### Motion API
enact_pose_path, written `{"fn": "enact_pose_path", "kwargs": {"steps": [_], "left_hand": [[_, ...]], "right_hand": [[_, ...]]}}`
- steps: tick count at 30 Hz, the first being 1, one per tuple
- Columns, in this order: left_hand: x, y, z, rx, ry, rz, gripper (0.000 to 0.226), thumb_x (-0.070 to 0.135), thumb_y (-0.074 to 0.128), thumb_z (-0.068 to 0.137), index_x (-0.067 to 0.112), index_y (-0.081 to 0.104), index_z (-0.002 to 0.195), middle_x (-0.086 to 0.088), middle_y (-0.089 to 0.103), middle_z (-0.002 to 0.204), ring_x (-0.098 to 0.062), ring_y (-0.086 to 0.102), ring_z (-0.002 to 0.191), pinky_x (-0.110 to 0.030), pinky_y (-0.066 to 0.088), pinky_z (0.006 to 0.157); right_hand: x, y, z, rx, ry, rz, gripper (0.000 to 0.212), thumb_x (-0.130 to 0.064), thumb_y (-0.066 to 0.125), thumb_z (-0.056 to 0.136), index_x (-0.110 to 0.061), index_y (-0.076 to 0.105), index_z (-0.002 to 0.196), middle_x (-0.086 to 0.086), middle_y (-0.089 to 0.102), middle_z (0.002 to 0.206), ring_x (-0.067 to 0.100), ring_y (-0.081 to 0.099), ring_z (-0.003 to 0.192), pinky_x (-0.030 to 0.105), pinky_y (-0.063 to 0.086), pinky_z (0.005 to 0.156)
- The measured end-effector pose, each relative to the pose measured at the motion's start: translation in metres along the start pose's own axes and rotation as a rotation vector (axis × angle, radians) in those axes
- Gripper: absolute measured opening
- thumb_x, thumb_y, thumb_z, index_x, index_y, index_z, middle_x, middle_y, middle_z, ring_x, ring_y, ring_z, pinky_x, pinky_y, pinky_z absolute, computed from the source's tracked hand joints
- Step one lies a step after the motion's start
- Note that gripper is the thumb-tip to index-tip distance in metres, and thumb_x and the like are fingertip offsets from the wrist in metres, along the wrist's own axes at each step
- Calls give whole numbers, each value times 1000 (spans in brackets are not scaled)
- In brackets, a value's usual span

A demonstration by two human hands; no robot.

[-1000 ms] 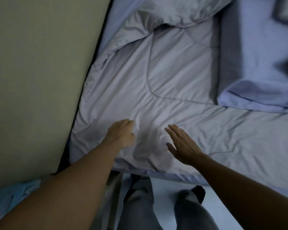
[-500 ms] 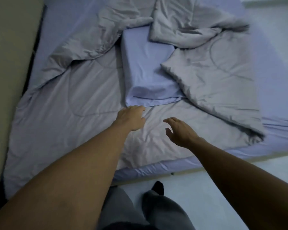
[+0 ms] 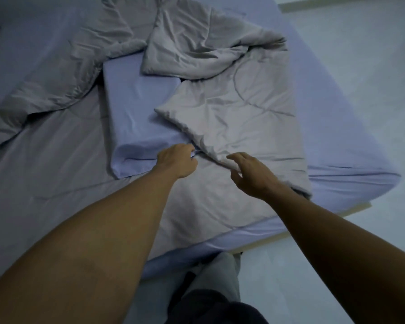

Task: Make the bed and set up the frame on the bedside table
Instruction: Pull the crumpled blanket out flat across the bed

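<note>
Both hands work the bed-making step: our left hand (image 3: 177, 161) pinches the pillow (image 3: 136, 127) corner, our right hand (image 3: 249, 175) hovers unclenched over the rumpled quilt (image 3: 232, 113). Next, we judge, lift the pillow clear.

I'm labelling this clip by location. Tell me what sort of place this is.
Most likely a bedroom. A bed with a lavender fitted sheet fills the view, with a rumpled grey comforter and a pillow on it, beside pale floor.
</note>
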State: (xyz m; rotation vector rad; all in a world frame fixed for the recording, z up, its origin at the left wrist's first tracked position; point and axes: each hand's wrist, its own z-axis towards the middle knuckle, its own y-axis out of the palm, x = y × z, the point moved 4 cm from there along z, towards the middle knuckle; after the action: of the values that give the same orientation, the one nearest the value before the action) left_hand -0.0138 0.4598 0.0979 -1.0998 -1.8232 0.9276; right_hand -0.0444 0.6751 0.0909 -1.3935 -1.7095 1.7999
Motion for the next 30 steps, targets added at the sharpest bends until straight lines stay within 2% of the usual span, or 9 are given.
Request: {"fn": "enact_pose_path", "kwargs": {"steps": [5,12,16,19,25,30], "left_hand": [[76,-2,60,-7,-42,-50,45,38,49,94,27,48,138,-2,55,140,-30,55,122,-41,49,96],[192,-4,116,-30,-38,-38,47,37,46,95,27,46,141,-3,52,144,-27,51,127,-37,41,100],[255,-1,148,-3,-52,-51,47,37,45,96,26,45,142,-2,51,144,-26,50,128,-37,41,100],[301,7,167,16,-88,-80,48,37,44,96,26,44,143,-2,51,145,-25,51,127,-38,42,102],[383,24,186,93,-271,-191,48,40,45,97,27,45,143,-1,51,145,-25,51,128,-38,40,103],[416,40,177,154,-391,-308,47,41,46,96,27,46,141,-1,52,144,-25,52,127,-39,44,102]], "right_hand": [[85,-45,25,-55,14,-20,46,-23,53,97,-14,50,141,7,54,144,27,56,126,38,47,101],[204,-114,28,-79,70,-35,46,-24,50,100,-15,46,145,5,50,148,26,54,128,39,47,102],[273,-144,32,-95,56,-54,46,-25,50,100,-16,46,145,4,49,149,24,52,131,38,46,105],[322,-164,40,-125,11,-76,46,-25,49,101,-15,45,146,4,49,150,23,50,134,36,43,107],[398,-207,55,-231,-179,-99,46,-24,48,102,-15,44,147,3,47,153,22,47,137,35,40,110],[435,-228,72,-298,-303,-140,46,-25,48,102,-15,44,147,4,48,152,23,48,137,37,42,111]]}}
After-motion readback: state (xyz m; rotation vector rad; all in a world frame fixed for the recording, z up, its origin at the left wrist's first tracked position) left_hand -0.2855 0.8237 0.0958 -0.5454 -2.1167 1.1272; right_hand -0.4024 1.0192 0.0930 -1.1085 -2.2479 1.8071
